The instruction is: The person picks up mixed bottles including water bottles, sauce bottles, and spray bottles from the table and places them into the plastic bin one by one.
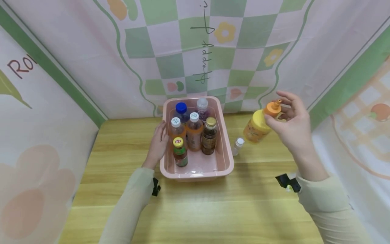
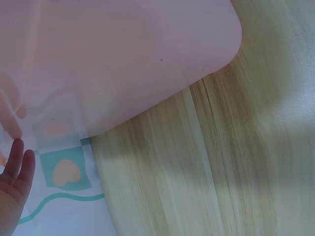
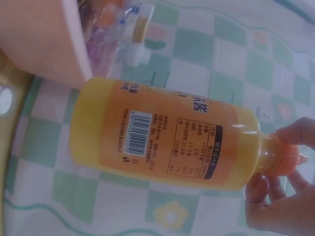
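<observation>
Two hands in head view: right hand pinches yellow bottle by its orange cap, aloft beside bin; left hand, fingers straight, rests against bin's wall. Right wrist alone shows barcode.

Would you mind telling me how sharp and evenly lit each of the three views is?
Head view: evenly lit and sharp, though wide-angle bending curves the backdrop; the yellow bottle in the right hand is slightly soft. Left wrist view: the pink bin is a blurred, washed-out mass casting a shadow on the wooden table. Right wrist view: the bottle's label is fairly sharp, the background hazy and pale.
</observation>
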Demonstrator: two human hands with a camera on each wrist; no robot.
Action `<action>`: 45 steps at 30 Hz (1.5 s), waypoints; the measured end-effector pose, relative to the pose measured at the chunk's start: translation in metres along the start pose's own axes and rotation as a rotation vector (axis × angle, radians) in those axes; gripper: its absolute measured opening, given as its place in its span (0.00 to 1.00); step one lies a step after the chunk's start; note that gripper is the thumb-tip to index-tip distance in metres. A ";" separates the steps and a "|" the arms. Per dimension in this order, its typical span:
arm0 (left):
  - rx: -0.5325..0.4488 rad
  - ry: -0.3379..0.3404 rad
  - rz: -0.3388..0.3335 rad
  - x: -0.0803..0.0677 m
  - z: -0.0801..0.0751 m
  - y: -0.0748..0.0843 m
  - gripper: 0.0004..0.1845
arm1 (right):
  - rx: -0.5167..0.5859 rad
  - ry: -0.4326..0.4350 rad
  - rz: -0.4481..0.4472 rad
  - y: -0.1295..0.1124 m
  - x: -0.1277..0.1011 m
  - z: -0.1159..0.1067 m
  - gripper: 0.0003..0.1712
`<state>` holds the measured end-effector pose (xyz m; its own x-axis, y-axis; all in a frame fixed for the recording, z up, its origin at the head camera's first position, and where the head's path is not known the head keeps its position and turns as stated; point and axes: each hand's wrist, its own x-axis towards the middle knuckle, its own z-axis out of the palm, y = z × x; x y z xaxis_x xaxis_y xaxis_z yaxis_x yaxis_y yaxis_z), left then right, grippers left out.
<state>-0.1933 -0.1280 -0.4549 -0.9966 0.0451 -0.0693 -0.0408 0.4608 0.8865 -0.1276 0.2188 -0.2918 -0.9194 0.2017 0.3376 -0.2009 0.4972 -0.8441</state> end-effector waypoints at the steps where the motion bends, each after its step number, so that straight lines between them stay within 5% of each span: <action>1: 0.000 0.000 0.000 0.000 0.000 0.000 0.29 | 0.007 -0.009 -0.010 -0.002 0.000 0.002 0.38; 23: 0.001 0.000 0.004 0.000 0.000 -0.002 0.29 | -0.004 -0.285 -0.122 -0.033 -0.004 0.055 0.33; 45: 0.006 0.014 0.011 0.001 0.000 -0.001 0.28 | -0.181 -0.541 -0.141 -0.024 -0.005 0.119 0.27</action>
<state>-0.1945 -0.1285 -0.4561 -0.9978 0.0380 -0.0536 -0.0297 0.4661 0.8843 -0.1582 0.1051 -0.3232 -0.9394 -0.3127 0.1407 -0.3167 0.6338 -0.7057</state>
